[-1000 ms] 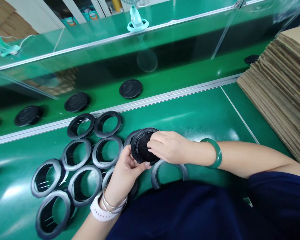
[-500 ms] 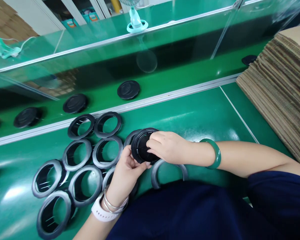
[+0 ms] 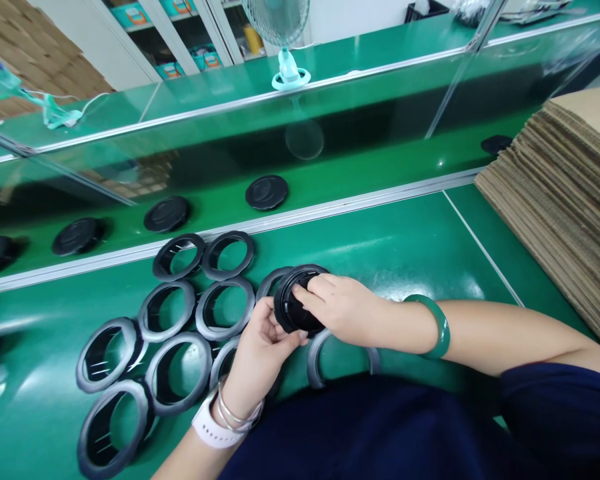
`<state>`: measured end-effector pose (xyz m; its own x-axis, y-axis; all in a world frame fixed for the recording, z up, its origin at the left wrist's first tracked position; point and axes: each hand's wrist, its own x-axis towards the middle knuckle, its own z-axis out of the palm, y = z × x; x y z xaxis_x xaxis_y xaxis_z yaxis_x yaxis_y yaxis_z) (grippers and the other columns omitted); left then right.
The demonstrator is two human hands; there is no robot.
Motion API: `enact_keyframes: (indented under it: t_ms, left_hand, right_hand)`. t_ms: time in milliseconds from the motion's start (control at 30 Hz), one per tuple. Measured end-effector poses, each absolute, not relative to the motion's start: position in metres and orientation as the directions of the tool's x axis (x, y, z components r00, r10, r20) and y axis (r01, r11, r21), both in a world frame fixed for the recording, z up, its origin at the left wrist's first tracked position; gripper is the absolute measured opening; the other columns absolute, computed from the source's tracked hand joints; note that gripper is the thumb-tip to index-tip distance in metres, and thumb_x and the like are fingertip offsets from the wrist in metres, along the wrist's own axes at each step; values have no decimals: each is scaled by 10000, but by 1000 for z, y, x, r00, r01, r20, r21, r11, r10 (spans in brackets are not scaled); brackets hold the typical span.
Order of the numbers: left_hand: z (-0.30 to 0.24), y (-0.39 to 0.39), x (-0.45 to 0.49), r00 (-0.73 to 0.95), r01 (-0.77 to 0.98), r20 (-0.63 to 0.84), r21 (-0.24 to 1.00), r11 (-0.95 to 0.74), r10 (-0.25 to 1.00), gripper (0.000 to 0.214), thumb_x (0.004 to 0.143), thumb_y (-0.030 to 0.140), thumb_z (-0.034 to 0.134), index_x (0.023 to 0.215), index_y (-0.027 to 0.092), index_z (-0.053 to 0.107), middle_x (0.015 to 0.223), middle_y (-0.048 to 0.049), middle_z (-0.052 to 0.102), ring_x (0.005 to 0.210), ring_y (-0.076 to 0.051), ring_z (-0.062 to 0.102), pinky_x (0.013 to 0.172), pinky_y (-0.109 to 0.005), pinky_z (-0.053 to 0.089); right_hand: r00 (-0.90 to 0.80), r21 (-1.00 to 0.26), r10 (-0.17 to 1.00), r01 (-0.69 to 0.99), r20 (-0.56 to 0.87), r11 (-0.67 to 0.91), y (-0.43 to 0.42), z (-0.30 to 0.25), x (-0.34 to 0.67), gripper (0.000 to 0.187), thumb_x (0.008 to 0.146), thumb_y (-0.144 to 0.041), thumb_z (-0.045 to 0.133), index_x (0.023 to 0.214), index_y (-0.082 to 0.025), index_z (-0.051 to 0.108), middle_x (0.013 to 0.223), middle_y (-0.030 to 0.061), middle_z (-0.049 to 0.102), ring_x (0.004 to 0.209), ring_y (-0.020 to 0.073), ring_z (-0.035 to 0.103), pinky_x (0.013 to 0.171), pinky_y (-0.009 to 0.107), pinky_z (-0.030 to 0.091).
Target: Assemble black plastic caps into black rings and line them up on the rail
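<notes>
2 hands on 1 black round part (image 3: 291, 313), hollow side tilted up toward the head, right in front of the torso. Over to the left hand (image 3: 267, 350): fingers curled around the lower left rim, thumb along the near edge, firmly wrapped by the look of it. Across to the right hand (image 3: 347, 310): fingers bunched, tips down inside the hollow, pinching or pressing, cannot tell which. To do this well, probably: keep the left grip on the outer rim, clear of the working fingertips; hold the tilt steady; spread any pressure evenly rather than onto 1 spot.

Now the surroundings, from the left. Behind the metal rail (image 3: 380, 199), 4 black discs (image 3: 77, 237) in a slanting row. On the green table (image 3: 390, 247), 7 dark rings (image 3: 156, 312) crowded close, plus 1 ring half hidden by the left wrist (image 3: 216, 373) and 1 just behind the held part. Likely snag: little elbow room there, easy to nudge a ring. Beyond the rail, 1 pale green fan (image 3: 287, 67). Nearest the body, 1 more ring (image 3: 314, 363), partly covered by dark clothing (image 3: 380, 427). Far right, well apart from both hands, 1 thick cardboard stack (image 3: 555, 200).
</notes>
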<state>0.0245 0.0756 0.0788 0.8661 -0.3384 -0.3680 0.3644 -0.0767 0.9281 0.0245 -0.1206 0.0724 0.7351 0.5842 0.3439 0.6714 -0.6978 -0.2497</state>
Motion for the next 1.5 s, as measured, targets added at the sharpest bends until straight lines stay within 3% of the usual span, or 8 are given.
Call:
enact_keyframes:
  t_ms: [233, 567, 900, 1033, 1200, 1300, 1500]
  left_hand:
    - [76, 75, 21, 878, 349, -340, 936, -34, -336, 451, 678, 188, 834, 941, 218, 469, 704, 76, 652, 604, -92, 660, 625, -204, 574]
    - [72, 76, 24, 862, 393, -368, 920, 1, -348, 484, 684, 165, 833, 1039, 216, 508, 798, 51, 649, 649, -94, 649, 652, -231, 598]
    - [75, 77, 26, 844, 441, -408, 897, 17, -348, 598, 666, 170, 851, 1164, 240, 527, 944, 22, 643, 741, -113, 631, 669, -279, 633]
    - [73, 80, 25, 817, 454, -412, 891, 10, -404, 672, 646, 181, 873, 1224, 245, 536, 1055, -20, 664, 851, -163, 661, 742, -295, 615]
    - [69, 85, 23, 862, 360, -335, 933, -6, -381, 461, 814, 316, 760, 1226, 245, 566, 1098, -22, 649, 1014, -170, 600, 879, -258, 531]
    - [69, 86, 22, 883, 315, -312, 948, -51, -352, 407, 869, 343, 697, 1240, 256, 555, 1048, -10, 635, 1016, -175, 577, 877, -260, 509]
    - [67, 85, 23, 880, 315, -321, 946, -74, -350, 316, 867, 368, 690, 1127, 228, 575, 971, 3, 613, 896, -156, 553, 810, -257, 502]
  right_hand:
    - [732, -217, 590, 672, 340, -708, -120, 78, 24, 357, 986, -123, 403, 1280, 32, 536, 958, 189, 592, 844, 292, 560, 655, 408, 556]
    - [583, -130, 578, 760, 571, -637, -122, 63, 30, 319, 992, -101, 380, 1162, 55, 600, 869, 151, 577, 761, 254, 512, 648, 383, 498]
    - [615, -164, 582, 750, 532, -641, -123, 63, 29, 314, 1019, -126, 343, 1032, -47, 647, 877, 133, 572, 781, 241, 492, 663, 351, 488]
    - [630, -171, 596, 745, 498, -645, -121, 62, 29, 272, 994, -119, 371, 965, -74, 637, 882, 134, 559, 785, 247, 489, 655, 353, 476]
    - [670, -211, 597, 724, 441, -657, -115, 62, 26, 283, 998, -144, 361, 914, -109, 629, 881, 122, 560, 787, 250, 496, 666, 355, 490]
    - [690, -255, 572, 709, 444, -657, -114, 62, 24, 279, 1001, -141, 364, 959, -92, 635, 912, 135, 570, 830, 257, 518, 701, 363, 512]
    - [709, -278, 542, 689, 451, -669, -115, 59, 23, 334, 1013, -126, 359, 1273, -15, 537, 952, 150, 589, 836, 256, 539, 720, 383, 545]
